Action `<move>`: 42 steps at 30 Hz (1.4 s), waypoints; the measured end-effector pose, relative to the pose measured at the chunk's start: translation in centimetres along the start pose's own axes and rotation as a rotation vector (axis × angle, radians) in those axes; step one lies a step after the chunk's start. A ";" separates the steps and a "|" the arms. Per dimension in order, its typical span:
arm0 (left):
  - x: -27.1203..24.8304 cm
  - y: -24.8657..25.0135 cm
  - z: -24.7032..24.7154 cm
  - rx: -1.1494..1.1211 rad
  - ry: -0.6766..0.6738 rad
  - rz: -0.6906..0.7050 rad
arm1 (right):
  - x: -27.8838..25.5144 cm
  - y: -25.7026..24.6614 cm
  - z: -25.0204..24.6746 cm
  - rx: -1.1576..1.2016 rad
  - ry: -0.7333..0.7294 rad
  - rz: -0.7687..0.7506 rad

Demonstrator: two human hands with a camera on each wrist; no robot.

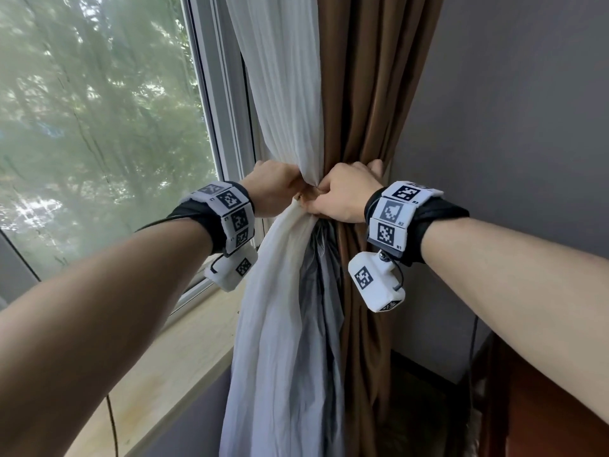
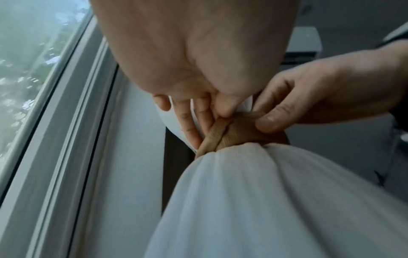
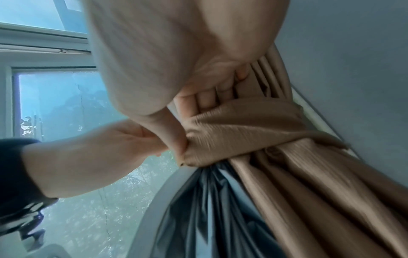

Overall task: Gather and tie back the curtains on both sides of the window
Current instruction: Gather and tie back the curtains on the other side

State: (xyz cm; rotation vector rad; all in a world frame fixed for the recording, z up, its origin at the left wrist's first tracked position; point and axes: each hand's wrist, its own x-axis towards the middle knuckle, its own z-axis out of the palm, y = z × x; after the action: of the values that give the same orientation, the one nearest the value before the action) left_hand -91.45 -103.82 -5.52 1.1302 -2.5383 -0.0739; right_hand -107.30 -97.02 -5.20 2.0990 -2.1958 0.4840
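Observation:
A white sheer curtain (image 1: 290,103) and a brown curtain (image 1: 365,94) hang bunched together to the right of the window. A tan tie-back band (image 3: 238,132) wraps round the bundle at its waist; the band (image 2: 217,137) shows crossing over itself above the white cloth (image 2: 253,192). My left hand (image 1: 276,186) pinches the band's end on the bundle's left side, thumb against fingers (image 2: 192,120). My right hand (image 1: 346,196) grips the band from the right, thumb pressing its edge (image 3: 178,137), fingers curled behind the brown folds (image 3: 220,90). A grey lining (image 1: 319,291) hangs under the waist.
The window pane (image 1: 99,127) and its white frame (image 1: 227,94) stand at the left, with a pale sill (image 1: 158,357) below. A grey wall (image 1: 510,110) closes the right side. Dark wooden furniture (image 1: 553,407) sits low right. A thin cable (image 1: 113,423) hangs by the sill.

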 end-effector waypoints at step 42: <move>1.5 7.1 7.6 -0.507 0.514 -0.735 | 3.6 12.3 9.9 1.253 -0.173 0.398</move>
State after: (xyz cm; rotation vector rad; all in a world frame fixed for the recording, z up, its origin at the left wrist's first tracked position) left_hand -99.98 -100.84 -10.82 1.5390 -1.4499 -0.5047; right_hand -117.96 -102.88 -15.89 2.0119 -2.7574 2.2551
